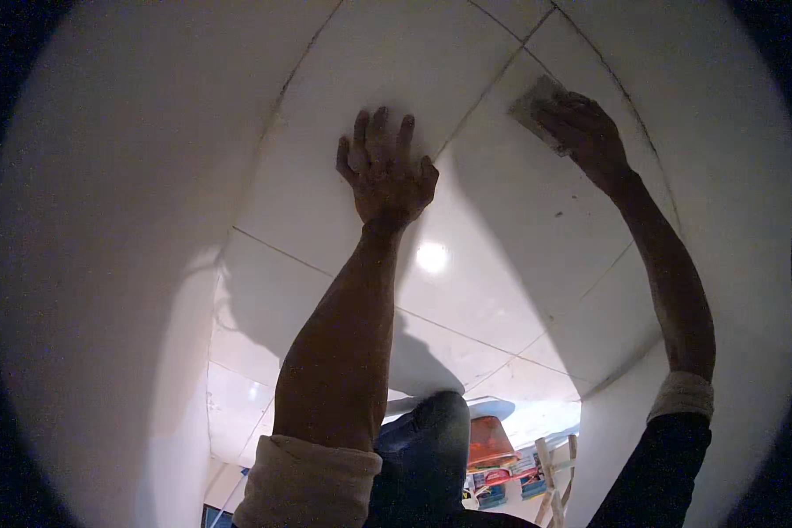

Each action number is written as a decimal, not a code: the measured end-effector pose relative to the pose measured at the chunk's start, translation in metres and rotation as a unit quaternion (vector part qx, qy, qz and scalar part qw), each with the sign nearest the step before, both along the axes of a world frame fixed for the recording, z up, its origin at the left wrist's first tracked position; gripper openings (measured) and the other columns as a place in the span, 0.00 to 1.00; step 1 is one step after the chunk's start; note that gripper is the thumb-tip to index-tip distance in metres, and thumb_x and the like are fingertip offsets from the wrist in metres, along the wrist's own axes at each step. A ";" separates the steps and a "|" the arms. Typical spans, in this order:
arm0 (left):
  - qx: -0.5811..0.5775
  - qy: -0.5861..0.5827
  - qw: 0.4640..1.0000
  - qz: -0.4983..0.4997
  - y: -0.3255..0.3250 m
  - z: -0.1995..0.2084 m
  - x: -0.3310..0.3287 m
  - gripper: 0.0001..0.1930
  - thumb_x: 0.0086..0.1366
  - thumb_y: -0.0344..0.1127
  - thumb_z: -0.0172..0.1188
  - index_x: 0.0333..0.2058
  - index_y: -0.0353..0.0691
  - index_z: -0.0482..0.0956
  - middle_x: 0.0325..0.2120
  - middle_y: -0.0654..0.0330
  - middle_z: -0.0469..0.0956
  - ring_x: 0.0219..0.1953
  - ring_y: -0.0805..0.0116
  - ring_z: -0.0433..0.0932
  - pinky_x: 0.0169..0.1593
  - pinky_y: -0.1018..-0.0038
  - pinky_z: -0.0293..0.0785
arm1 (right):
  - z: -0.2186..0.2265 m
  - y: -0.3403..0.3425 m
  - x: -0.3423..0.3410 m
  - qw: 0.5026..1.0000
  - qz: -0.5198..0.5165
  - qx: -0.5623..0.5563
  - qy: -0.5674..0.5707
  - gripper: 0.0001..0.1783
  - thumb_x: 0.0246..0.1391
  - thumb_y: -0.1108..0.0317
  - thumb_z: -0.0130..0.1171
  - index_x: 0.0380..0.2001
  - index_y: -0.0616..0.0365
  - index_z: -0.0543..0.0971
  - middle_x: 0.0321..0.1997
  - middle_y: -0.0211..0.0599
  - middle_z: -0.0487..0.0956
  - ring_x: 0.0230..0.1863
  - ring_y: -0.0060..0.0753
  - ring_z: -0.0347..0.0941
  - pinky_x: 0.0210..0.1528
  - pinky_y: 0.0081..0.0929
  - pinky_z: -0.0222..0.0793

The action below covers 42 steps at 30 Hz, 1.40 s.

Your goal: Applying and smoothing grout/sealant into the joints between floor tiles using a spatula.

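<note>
My left hand (385, 176) presses palm down on the white tiles (326, 53), its fingers spread and nothing held. Farther off and to the right, my right hand (587, 139) is closed on a flat, grey, roughly rectangular piece (537, 104). That piece lies against the tile, near a dark joint line. Whether it is a pad or a scraper I cannot make out in the dim light. My right fingers partly cover its right side.
Plain white walls rise on the left (79, 220) and right (739, 264). By my bent knee (431, 440) stand an orange-red container (490, 440), several colourful packages and a wooden frame (554, 475). Small dark specks (558, 214) dot the tiles; a bright glare falls mid-floor.
</note>
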<state>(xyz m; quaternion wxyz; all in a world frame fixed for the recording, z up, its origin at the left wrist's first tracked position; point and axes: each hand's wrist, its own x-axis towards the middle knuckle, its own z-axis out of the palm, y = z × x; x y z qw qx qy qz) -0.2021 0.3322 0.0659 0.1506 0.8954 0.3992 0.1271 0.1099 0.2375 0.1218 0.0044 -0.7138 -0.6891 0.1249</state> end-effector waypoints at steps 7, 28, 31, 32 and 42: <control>0.012 0.000 1.000 -0.007 0.000 -0.006 0.002 0.31 0.57 0.46 0.59 0.61 0.49 0.69 0.66 0.52 0.62 0.70 0.46 0.54 0.68 0.41 0.46 | -0.014 0.063 0.017 0.988 0.077 0.124 0.056 0.32 0.43 0.81 0.60 0.54 0.44 0.80 0.58 0.34 0.78 0.61 0.44 0.71 0.65 0.42 0.67; 0.011 -0.014 1.000 -0.005 0.001 -0.008 0.000 0.32 0.56 0.46 0.60 0.61 0.48 0.69 0.65 0.50 0.63 0.70 0.46 0.55 0.67 0.40 0.47 | 0.016 -0.026 -0.047 0.991 -0.067 -0.097 0.057 0.25 0.47 0.80 0.54 0.49 0.46 0.81 0.45 0.39 0.83 0.46 0.46 0.78 0.50 0.42 0.74; 0.011 0.001 1.000 -0.006 0.000 -0.008 0.002 0.31 0.58 0.48 0.57 0.61 0.50 0.70 0.65 0.51 0.61 0.70 0.46 0.54 0.67 0.40 0.46 | 0.022 -0.031 -0.047 0.989 -0.098 0.081 0.076 0.25 0.44 0.79 0.54 0.47 0.47 0.82 0.38 0.42 0.84 0.39 0.51 0.79 0.45 0.45 0.75; 0.007 0.013 1.000 -0.003 0.000 -0.008 0.002 0.30 0.60 0.50 0.54 0.61 0.52 0.70 0.66 0.52 0.60 0.71 0.47 0.53 0.68 0.39 0.46 | 0.022 -0.028 -0.046 0.977 -0.126 0.167 0.029 0.24 0.44 0.78 0.55 0.46 0.48 0.82 0.38 0.42 0.84 0.39 0.52 0.79 0.44 0.46 0.75; 0.016 -0.009 1.000 -0.008 -0.001 -0.009 -0.001 0.32 0.56 0.46 0.59 0.61 0.48 0.70 0.65 0.50 0.62 0.70 0.44 0.55 0.67 0.39 0.46 | 0.004 -0.008 -0.058 0.997 -0.037 0.072 0.015 0.28 0.46 0.82 0.55 0.53 0.48 0.79 0.55 0.35 0.80 0.56 0.47 0.74 0.59 0.42 0.70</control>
